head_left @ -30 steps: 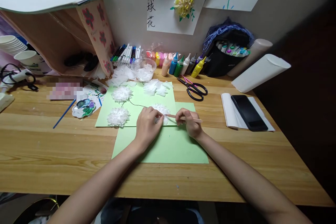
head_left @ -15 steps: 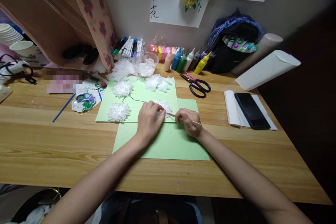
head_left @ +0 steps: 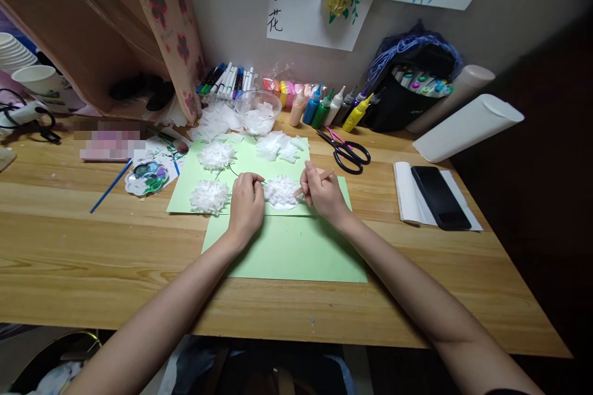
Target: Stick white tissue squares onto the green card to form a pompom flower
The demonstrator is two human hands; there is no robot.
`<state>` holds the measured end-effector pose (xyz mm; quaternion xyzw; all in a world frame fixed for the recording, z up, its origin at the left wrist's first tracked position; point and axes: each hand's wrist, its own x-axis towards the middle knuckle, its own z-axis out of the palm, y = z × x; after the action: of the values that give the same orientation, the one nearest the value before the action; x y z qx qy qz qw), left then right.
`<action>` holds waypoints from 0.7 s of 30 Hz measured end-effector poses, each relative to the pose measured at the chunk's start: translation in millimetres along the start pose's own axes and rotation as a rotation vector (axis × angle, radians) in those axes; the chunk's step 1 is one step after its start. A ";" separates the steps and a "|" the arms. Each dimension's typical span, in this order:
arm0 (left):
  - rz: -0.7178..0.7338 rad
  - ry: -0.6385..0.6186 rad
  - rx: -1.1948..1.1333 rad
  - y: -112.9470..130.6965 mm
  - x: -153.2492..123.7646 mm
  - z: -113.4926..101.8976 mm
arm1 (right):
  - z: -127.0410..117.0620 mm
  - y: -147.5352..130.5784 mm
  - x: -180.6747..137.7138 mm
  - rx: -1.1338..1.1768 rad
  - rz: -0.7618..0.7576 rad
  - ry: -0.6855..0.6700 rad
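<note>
My right hand (head_left: 322,188) is closed around a thin wooden stick (head_left: 328,173), whose lower tip touches the right edge of a white ruffled paper flower (head_left: 281,191). At that flower's left side rests my left hand (head_left: 248,200), fingers curled together; whatever may be between them is hidden. The flower lies on a light green sheet (head_left: 180,200), which overlaps a second green sheet (head_left: 296,253). Two more white paper flowers, an upper one (head_left: 216,155) and a lower one (head_left: 209,196), lie left of my hands. Thin dark drawn lines run between the flowers.
Beyond the hands are white tissue pieces (head_left: 278,147), a clear bowl (head_left: 258,114) and several paint bottles (head_left: 320,112). Black-handled scissors (head_left: 349,155) lie to the right, a phone (head_left: 440,197) farther right. A paint palette (head_left: 147,179) and blue brush (head_left: 111,186) are at left.
My left hand has shifted left, off the flower, uncovering it. My right hand has risen and turned, and the stick now slants up to the right from the flower's right edge.
</note>
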<state>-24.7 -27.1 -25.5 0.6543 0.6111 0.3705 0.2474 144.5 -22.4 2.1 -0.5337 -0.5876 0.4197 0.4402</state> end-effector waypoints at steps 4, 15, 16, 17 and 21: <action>0.003 -0.012 0.014 0.2 -0.1 0.0 | -4.9 1.8 4.7 0.112 0.046 0.003; 0.012 -0.015 0.032 0.2 -1.0 0.7 | -12.1 9.9 -14.3 0.142 -0.009 0.007; 0.012 -0.016 0.035 0.2 -0.9 0.7 | -11.0 10.6 -15.0 0.131 -0.015 0.001; 0.013 -0.016 0.038 0.2 -0.8 0.7 | -9.9 11.3 -15.5 0.120 -0.023 -0.003; 0.018 -0.017 0.043 -0.5 -0.9 1.0 | -6.5 12.2 -16.0 0.061 -0.071 -0.005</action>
<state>-24.2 -27.8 -26.6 0.6679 0.6109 0.3541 0.2350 154.7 -37.2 -9.0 -0.4977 -0.5943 0.4230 0.4693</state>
